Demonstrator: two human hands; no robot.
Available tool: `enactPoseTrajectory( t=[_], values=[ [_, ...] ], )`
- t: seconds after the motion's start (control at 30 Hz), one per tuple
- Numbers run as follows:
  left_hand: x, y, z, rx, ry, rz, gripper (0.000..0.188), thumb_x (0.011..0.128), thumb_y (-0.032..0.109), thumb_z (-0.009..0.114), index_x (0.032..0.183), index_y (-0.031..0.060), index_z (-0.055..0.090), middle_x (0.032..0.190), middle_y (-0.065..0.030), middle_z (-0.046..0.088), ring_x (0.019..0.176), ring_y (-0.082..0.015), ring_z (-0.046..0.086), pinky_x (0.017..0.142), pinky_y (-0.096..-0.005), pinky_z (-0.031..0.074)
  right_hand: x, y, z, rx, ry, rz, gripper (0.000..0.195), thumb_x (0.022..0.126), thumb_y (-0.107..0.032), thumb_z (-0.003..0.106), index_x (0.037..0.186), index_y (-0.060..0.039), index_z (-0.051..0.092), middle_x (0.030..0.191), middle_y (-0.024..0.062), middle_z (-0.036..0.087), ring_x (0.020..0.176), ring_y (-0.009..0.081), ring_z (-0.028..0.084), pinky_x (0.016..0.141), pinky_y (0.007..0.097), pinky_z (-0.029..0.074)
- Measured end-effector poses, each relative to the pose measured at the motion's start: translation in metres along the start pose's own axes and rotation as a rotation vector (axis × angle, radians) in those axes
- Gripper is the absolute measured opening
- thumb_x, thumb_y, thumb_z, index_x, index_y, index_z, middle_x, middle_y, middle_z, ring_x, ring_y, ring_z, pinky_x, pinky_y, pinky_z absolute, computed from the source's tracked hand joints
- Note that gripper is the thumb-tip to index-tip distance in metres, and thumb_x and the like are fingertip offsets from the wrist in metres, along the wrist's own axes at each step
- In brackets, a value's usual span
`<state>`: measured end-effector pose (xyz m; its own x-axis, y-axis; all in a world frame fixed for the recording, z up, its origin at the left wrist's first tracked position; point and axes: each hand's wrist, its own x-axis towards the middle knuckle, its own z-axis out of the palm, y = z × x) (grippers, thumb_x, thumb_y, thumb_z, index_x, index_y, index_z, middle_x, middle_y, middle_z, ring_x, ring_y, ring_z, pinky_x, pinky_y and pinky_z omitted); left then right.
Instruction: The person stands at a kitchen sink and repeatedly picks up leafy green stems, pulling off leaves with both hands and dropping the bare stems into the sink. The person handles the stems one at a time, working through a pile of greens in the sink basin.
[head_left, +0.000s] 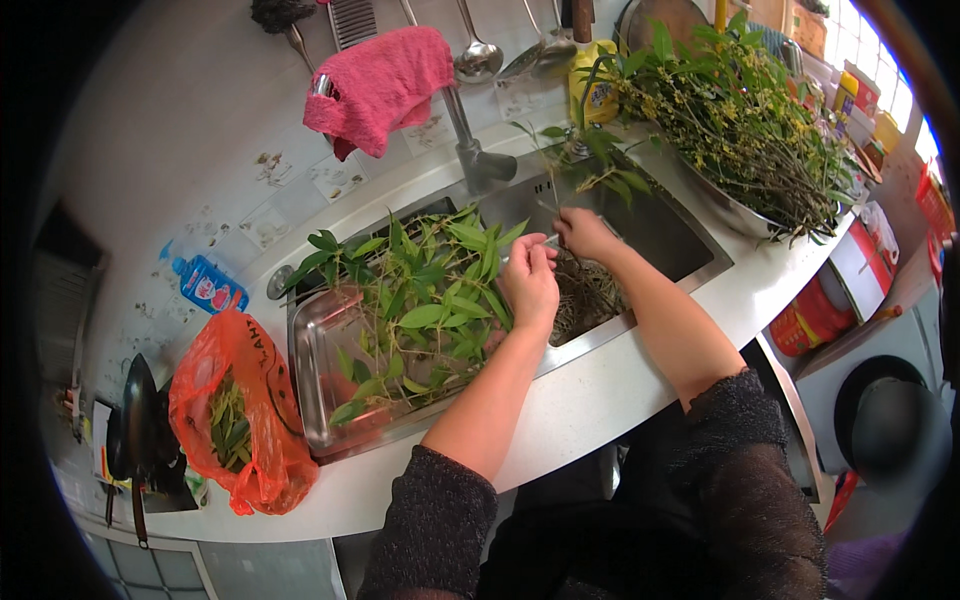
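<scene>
My right hand (586, 231) is shut on a thin leafy sprig (592, 169) that rises over the right sink basin (675, 225). Close beside it, my left hand (531, 277) has its fingers loosely curled; whether they touch a stem is unclear. Under both hands, bare stems and roots (589, 296) lie in the basin. Left of my left hand, a heap of green leafy branches (442, 300) lies over the metal tray or basin on the left (322, 405). A metal bowl (731, 202) on the right holds a large pile of branches with small yellow flowers (720, 112).
An open red plastic bag (262, 420) with leaves stands on the counter's left, near a blue soap bottle (210, 285). The faucet (480, 154) rises behind the sink, with a pink towel (382, 86) beside it. A yellow bottle (596, 82) stands behind the right basin. Ladles (478, 60) hang above.
</scene>
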<state>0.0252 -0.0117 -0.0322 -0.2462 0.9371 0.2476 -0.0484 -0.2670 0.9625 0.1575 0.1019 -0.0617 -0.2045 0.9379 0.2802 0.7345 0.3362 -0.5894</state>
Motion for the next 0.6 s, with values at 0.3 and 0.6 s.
enactPoseTrajectory(
  t=[0.3, 0.6],
  values=[
    [0.006, -0.005, -0.002, -0.022, 0.102, 0.078, 0.017, 0.095, 0.008, 0.048, 0.107, -0.0009, 0.055, 0.101, -0.0112, 0.061, 0.088, -0.0182, 0.058, 0.082, -0.0311, 0.047, -0.021, -0.077, -0.08, 0.999, 0.125, 0.014, 0.019, 0.1, -0.018, 0.045, 0.096, -0.0038, 0.057, 0.071, -0.0019, 0.053, 0.062, 0.0073, 0.046, 0.059, 0.0234, 0.04],
    [-0.017, 0.021, 0.009, 0.042, -0.361, 0.203, 0.022, 0.098, 0.019, 0.053, 0.109, 0.0003, 0.058, 0.086, -0.0028, 0.062, 0.08, -0.0092, 0.057, 0.076, -0.0232, 0.045, -0.033, -0.049, -0.061, 1.108, 0.128, 0.186, 0.02, 0.097, -0.018, 0.046, 0.094, -0.002, 0.058, 0.068, 0.0027, 0.056, 0.061, 0.011, 0.05, 0.057, 0.0257, 0.04]
  ],
)
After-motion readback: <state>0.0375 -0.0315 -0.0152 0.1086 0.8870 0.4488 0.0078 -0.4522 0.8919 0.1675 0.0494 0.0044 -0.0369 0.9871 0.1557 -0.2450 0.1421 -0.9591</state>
